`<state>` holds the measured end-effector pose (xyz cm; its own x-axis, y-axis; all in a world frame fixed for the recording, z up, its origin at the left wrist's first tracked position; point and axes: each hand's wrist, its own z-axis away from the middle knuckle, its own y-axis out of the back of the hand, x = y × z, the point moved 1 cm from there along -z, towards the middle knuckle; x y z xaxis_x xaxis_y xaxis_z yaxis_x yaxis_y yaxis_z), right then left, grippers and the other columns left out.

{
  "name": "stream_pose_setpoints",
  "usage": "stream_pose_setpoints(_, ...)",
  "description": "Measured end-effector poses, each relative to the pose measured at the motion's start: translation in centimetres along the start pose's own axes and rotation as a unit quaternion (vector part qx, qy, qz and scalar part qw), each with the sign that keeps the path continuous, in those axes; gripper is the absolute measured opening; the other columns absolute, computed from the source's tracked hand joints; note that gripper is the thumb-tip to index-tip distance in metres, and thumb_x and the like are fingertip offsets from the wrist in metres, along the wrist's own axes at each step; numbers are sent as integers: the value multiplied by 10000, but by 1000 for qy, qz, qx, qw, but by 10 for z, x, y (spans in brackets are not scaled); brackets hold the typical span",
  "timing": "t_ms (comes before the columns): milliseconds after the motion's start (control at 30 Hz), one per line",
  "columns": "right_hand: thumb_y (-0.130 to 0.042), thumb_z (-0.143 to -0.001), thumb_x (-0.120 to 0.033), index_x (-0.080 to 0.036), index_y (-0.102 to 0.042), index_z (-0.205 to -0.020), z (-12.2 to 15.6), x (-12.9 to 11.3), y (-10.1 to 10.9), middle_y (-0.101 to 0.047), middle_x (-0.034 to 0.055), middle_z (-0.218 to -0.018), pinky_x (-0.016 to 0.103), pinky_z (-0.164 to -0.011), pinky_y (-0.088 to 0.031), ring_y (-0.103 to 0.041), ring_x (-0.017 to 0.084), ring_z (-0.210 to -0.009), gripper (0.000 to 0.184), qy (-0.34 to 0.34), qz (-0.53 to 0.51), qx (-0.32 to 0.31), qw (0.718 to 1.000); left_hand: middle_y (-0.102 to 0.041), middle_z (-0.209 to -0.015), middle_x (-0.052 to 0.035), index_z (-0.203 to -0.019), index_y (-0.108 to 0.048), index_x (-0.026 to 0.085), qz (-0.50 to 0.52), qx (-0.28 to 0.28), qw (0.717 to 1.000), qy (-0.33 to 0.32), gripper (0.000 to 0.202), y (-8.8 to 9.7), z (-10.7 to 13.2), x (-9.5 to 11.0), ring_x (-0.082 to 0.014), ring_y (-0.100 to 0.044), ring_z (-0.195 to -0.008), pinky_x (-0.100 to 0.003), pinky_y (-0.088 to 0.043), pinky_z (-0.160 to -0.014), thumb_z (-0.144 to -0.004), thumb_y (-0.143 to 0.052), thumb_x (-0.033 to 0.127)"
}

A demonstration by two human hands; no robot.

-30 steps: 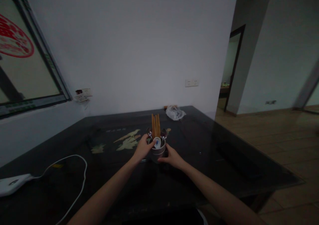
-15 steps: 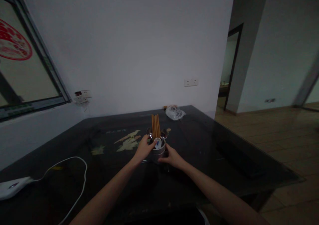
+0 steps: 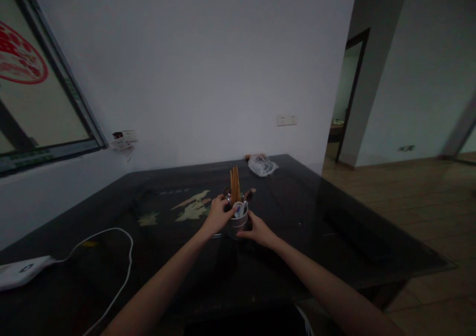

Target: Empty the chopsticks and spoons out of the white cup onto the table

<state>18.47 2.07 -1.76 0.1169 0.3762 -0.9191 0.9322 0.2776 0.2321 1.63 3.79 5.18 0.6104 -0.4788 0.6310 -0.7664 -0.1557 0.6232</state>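
Observation:
A grey cup (image 3: pixel 240 222) stands on the dark table, holding a bundle of wooden chopsticks (image 3: pixel 235 185), metal spoons (image 3: pixel 248 195) leaning outward, and a white spoon (image 3: pixel 239 210) with a blue mark facing me. At the cup's upper left, my left hand (image 3: pixel 218 213) is closed, its thumb pressed to the white spoon and its fingers beside a metal spoon (image 3: pixel 227 192). My right hand (image 3: pixel 260 232) wraps the cup's right side, thumb across the front. The left fingertips are partly hidden behind the utensils.
A crumpled clear plastic bag (image 3: pixel 262 165) lies at the table's far edge by the wall. On the left are a white power strip (image 3: pixel 24 271) and its cable (image 3: pixel 130 256). A dark flat object (image 3: pixel 357 237) lies to the right.
The chopsticks and spoons have shifted and tilted slightly within the cup. My left fingers have moved up a little around the utensils. The view has shifted slightly.

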Motion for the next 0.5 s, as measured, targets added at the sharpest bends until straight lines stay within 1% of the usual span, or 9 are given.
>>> stream_pose_setpoints(133, -822, -562, -296, -186, -463, -1245, 0, 1, 0, -596, 105, -1217, 427, -975, -431, -573, 261, -1110, 779, 16, 5, 4, 1000, -546, -1130, -111, -765, -696, 184, -12, 25, 1000, -3, 208, 0, 1, 0, -299, -453, -1131, -470, -329, -1013, -757, -621, 377)
stream_pose_setpoints(233, -814, -573, -296, -181, -458, -1242, 0, 1, -1, -598, 107, -1213, 416, -969, -439, -581, 256, -1101, 766, 10, -9, 1, 1000, -502, -1188, -112, -788, -697, 181, -13, 42, 999, 0, 214, -2, 5, 1, -298, -413, -1181, -464, -299, -1040, -785, -599, 371)
stream_pose_setpoints(367, -812, -574, -297, -182, -465, -1224, 0, -1, -1, -604, 107, -1201, 427, -955, -449, -591, 259, -1082, 746, 4, -7, 1, 1000, -495, -1166, -105, -788, -694, 176, 1, 61, 998, 5, 239, -1, 9, 2, -275, -425, -1164, -429, -311, -1033, -810, -571, 381)
stream_pose_setpoints(433, -816, -570, -297, -179, -468, -1221, 0, -1, -1, -601, 111, -1205, 433, -965, -440, -583, 261, -1093, 747, 8, 4, 5, 1000, -524, -1130, -98, -790, -694, 183, 22, 72, 997, -2, 246, 1, 11, 5, -263, -446, -1137, -408, -326, -1016, -812, -565, 392)
stream_pose_setpoints(500, -818, -569, -297, -176, -473, -1215, -1, 0, -1, -598, 113, -1208, 431, -974, -432, -575, 261, -1107, 742, 10, 8, 8, 1000, -582, -1037, -85, -771, -689, 187, 50, 68, 996, -10, 262, 4, 13, 9, -246, -494, -1063, -376, -365, -968, -812, -559, 410)
